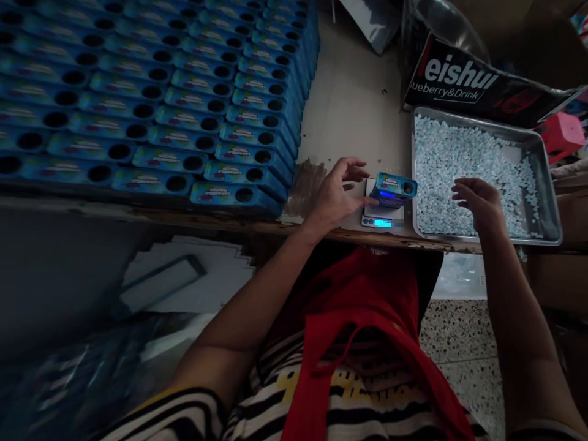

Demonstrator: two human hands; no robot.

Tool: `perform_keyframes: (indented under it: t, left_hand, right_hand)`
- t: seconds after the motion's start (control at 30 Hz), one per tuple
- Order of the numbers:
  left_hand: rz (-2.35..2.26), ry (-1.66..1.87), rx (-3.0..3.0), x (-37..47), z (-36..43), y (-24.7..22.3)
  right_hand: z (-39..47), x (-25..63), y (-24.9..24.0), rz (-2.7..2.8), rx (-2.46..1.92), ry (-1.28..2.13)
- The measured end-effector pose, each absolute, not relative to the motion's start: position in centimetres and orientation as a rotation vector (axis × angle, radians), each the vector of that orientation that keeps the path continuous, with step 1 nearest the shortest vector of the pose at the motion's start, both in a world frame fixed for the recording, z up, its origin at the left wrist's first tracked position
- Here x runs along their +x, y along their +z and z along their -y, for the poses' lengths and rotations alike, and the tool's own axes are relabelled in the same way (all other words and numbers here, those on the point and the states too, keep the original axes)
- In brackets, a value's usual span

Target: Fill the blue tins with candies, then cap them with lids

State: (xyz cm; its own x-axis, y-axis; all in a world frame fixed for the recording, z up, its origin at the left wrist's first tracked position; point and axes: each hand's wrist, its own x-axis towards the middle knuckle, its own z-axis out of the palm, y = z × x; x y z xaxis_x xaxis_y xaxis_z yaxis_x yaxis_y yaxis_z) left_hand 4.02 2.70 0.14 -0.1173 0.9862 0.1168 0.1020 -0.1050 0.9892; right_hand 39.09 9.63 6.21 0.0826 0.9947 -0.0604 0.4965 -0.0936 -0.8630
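A small digital scale (383,223) with a lit blue display sits at the table's front edge. On its plate stands a small blue box (395,185) with a round dark opening in its top. My left hand (339,191) is just left of the scale, fingers apart and curved, the thumb tip at the box's side; whether it touches cannot be told. Over the metal tray (557,211) of small pale blue and white pellets (452,153) hovers my right hand (482,201). Its fingers are bent together, and anything between them is hidden.
Many blue boxes (184,116) like the one on the scale stand in tight rows at left. Behind the tray is a black printed carton (459,86); a red plastic container (563,135) is at right. White sheets (184,282) lie below the table edge.
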Motion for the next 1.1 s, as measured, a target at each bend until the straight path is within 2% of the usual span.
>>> perform_keyframes:
  t: [0.47,0.73,0.83,0.97,1.1]
  left_hand:
    - [-1.350,1.298,1.324,5.0,-3.5,-0.2]
    - [-1.258,1.290,1.335,5.2,-3.8,-0.5]
    - [-1.211,1.297,1.330,5.7,-3.8,-0.9]
    - [-1.119,1.295,1.356,6.7,-4.6,-0.8]
    - [-1.196,1.292,1.673,8.0,-7.1,2.3]
  right_hand:
    - [-9.7,40.1,5.5,1.622,-1.704,0.858]
    - [-9.4,38.7,4.1,2.406,-1.764,0.192]
    - [-9.2,37.5,4.2,2.514,-1.785,0.061]
    - [-9.0,36.5,4.7,2.363,-1.803,0.197]
    - [-8.5,34.8,4.5,1.676,-1.652,0.821]
